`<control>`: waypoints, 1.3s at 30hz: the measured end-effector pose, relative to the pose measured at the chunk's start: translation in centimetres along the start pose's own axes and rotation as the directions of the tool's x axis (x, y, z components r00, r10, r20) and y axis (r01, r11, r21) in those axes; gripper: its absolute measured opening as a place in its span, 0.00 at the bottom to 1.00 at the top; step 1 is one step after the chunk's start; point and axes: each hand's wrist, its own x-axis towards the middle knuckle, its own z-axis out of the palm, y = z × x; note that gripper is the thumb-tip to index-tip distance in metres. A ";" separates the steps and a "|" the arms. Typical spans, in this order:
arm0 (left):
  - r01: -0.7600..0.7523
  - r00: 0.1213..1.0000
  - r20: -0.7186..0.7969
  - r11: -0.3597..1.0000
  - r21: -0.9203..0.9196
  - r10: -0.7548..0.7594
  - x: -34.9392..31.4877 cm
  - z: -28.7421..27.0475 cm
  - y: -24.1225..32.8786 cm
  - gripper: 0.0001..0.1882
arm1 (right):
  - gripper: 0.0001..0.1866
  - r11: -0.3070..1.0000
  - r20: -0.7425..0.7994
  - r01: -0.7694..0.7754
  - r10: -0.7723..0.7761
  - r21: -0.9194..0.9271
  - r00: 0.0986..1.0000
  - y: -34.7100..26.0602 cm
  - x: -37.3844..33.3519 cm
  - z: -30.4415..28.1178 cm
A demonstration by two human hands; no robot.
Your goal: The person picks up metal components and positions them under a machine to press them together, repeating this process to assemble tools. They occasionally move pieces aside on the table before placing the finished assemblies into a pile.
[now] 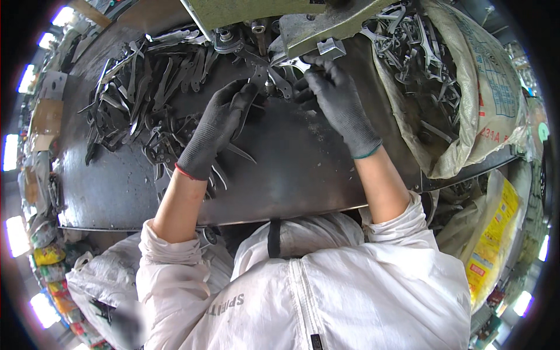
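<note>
My left hand [217, 125], in a black knit glove with a red cuff edge, pinches a dark flat metal plier part [258, 77] near the machine's base. My right hand [345, 111], in a matching glove with a green edge, has its fingers closed on a shiny metal jaw piece [299, 63]. Between the hands, dark metal arms [280, 81] meet around a small upright pin [269, 87]. A green press-like machine [245, 14] stands just beyond. Both sets of fingertips partly hide what they grip.
Dark flat plier handles [131, 87] lie heaped at the left, with joined plier parts [160, 143] nearer me. At the right, an open woven sack [487, 111] holds shiny metal pieces [429, 44]. The dark metal tabletop [280, 175] has a curved front edge. Yellow-printed bags stand lower right.
</note>
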 end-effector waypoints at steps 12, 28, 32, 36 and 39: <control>0.045 0.999 0.022 0.996 -0.073 -0.044 1.6 0.4 0.1 0.22 | 0.13 0.810 0.314 -0.408 0.291 0.422 0.903 -3.3 -0.2 1.6; -0.412 0.911 0.412 0.121 0.903 0.026 -23.5 -11.8 -1.7 0.48 | 0.12 0.758 0.313 -0.441 0.321 0.481 0.894 0.2 -0.9 4.3; -0.402 0.915 0.403 -0.017 0.915 0.011 -26.0 -12.7 -6.2 0.44 | 0.08 0.760 0.305 -0.425 0.307 0.491 0.902 -1.1 -1.2 4.3; -0.449 0.873 0.456 -0.078 0.890 0.174 -25.2 -14.6 -7.9 0.32 | 0.09 0.785 0.272 -0.401 0.303 0.472 0.913 -4.4 -2.0 3.2; -0.257 0.953 0.237 0.089 0.962 0.188 -25.3 -14.3 -7.6 0.21 | 0.11 0.801 0.315 -0.465 0.362 0.376 0.877 -5.0 -2.4 2.9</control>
